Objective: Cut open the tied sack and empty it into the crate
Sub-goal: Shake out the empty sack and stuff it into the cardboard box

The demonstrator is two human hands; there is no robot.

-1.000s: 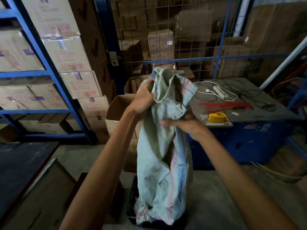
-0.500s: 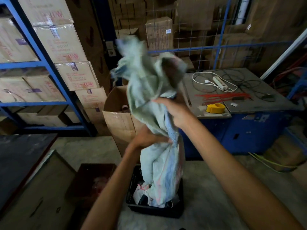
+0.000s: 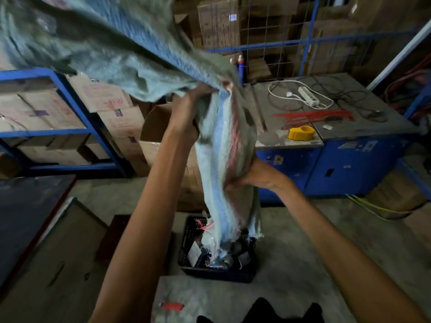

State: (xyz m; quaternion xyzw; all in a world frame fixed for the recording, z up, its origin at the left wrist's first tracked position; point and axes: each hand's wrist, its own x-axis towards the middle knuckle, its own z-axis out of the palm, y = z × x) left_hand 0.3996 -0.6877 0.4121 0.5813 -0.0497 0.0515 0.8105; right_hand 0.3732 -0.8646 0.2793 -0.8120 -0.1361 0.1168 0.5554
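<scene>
- Your sack (image 3: 221,141) fills the top left, and its upper end is swept up and cut off by the edge of the view. From your hands it hangs straight down, and its ragged lower end reaches into the crate.
- The blue rack (image 3: 93,122) of cartons stands to the left, and the blue-fronted surface (image 3: 349,127) stands to the right. Bare concrete floor lies between them, around the crate.
- An open cardboard box (image 3: 158,127) sits just behind your left forearm, close to the hanging sack.
- The crate (image 3: 217,275) is dark and sits on the floor directly below the sack. The floor shows on its right side, and a flat brown board lies just beside its left wall.
- Your left hand (image 3: 186,113) is the upper one. Its fingers are buried in bunched cloth, clenched on the sack.
- Your right hand (image 3: 255,177) is lower, with fingers curled round the sack's right side. The fingertips are hidden behind the fabric.
- Pale and dark pieces lie in the crate, too blurred to name.
- On the surface, well away from the sack, sit a yellow tape dispenser (image 3: 300,132), red ties (image 3: 312,116) and a white power strip (image 3: 307,96).
</scene>
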